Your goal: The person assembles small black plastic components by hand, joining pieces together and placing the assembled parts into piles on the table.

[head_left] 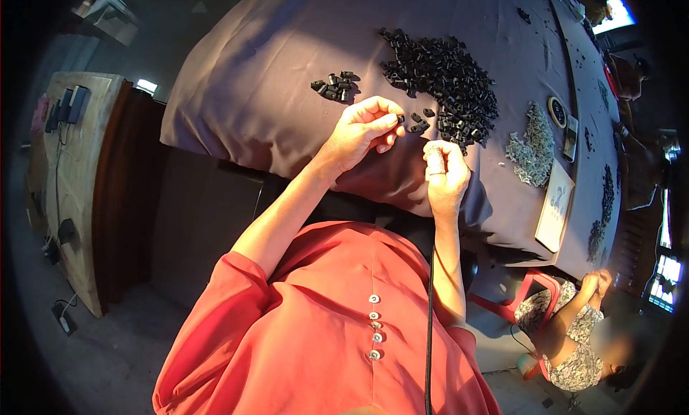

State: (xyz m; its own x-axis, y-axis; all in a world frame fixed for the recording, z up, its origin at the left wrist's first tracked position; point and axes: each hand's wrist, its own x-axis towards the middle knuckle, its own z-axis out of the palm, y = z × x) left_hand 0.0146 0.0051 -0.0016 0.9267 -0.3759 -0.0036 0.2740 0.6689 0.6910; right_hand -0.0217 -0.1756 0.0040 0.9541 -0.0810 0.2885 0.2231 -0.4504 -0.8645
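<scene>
The left hand (366, 126) is grasping a small black piece (400, 119), pinched between thumb and fingertips with 1 end poking out on the side towards the other hand. The right hand (446, 170) is across from it, thumb and fingertips drawn together; I cannot tell whether anything small sits between them. The 2 hands are apart, over the near edge of the cloth-covered table (265, 63).

A few loose pieces (419, 122) lie just beyond the left fingertips, in the gap towards the large black pile (445, 78), which spreads ahead of the right fingers. A small black cluster (335, 87) lies ahead of the left fingers and to their left, well apart from that pile. To the right of the right fingers stands a heap of silvery bits (532, 153).

For good handling, a light pinch on the piece's sides seems best, leaving the protruding end uncovered for the right fingers to meet. Bringing both sets of fingertips close together, low over the cloth, would limit the roll of anything dropped. The cloth is creased near the wrists, so a slipped piece could hide in a fold. The left fingers should also stay clear of the cluster's edge, lest they scatter it.
</scene>
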